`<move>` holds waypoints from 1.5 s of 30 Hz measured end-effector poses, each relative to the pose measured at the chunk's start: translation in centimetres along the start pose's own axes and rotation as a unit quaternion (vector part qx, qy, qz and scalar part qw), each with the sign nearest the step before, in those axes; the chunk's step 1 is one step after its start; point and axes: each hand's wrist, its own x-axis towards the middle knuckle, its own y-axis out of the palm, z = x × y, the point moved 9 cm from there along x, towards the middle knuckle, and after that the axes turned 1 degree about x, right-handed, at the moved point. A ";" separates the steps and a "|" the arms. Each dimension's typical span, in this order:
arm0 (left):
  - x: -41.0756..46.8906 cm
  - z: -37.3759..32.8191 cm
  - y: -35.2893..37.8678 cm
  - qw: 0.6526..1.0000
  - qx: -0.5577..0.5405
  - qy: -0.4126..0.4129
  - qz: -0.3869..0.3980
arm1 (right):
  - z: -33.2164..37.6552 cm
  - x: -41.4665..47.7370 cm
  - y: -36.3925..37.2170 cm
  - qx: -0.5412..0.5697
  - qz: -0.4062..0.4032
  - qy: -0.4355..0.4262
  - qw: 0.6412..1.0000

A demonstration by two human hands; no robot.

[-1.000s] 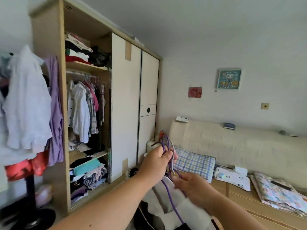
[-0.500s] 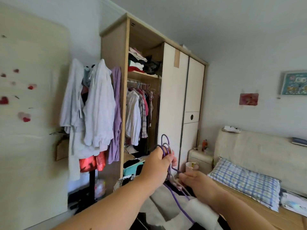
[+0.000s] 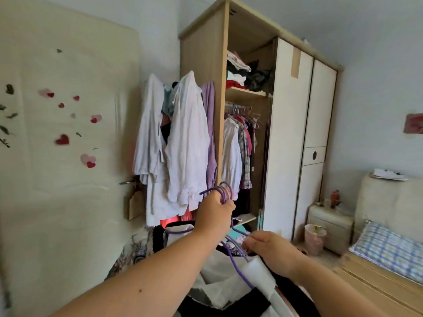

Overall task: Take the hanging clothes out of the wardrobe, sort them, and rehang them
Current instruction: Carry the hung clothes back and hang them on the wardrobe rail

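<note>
Purple hangers (image 3: pixel 225 191) are bunched in front of me, hooks up, my left hand (image 3: pixel 214 211) with its grip closed round the hooks. My right hand (image 3: pixel 269 248) pinches a lower bar. White and black clothes (image 3: pixel 219 284) dangle beneath. Beyond, the open wardrobe (image 3: pixel 288 138) has shirts (image 3: pixel 231 154) on its rail.

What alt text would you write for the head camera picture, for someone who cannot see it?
A person's left hand grips the hooks of several purple hangers carrying white and dark garments, while the right hand holds one hanger's arm lower down. Ahead stands an open wardrobe with shirts on its rail; pale coats hang beside it.
</note>
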 end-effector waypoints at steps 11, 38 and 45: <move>15.8 6.3 0.5 0.999 -0.042 -0.004 -0.027 | -0.8 15.1 2.3 -0.100 -0.029 -0.059 0.993; 49.1 8.3 20.6 0.939 -0.134 0.159 0.273 | -8.7 39.8 -13.4 -0.226 -0.306 0.171 0.909; 55.4 8.3 24.4 0.938 -0.130 0.167 0.274 | -11.1 45.5 -17.0 -0.229 -0.332 0.170 0.899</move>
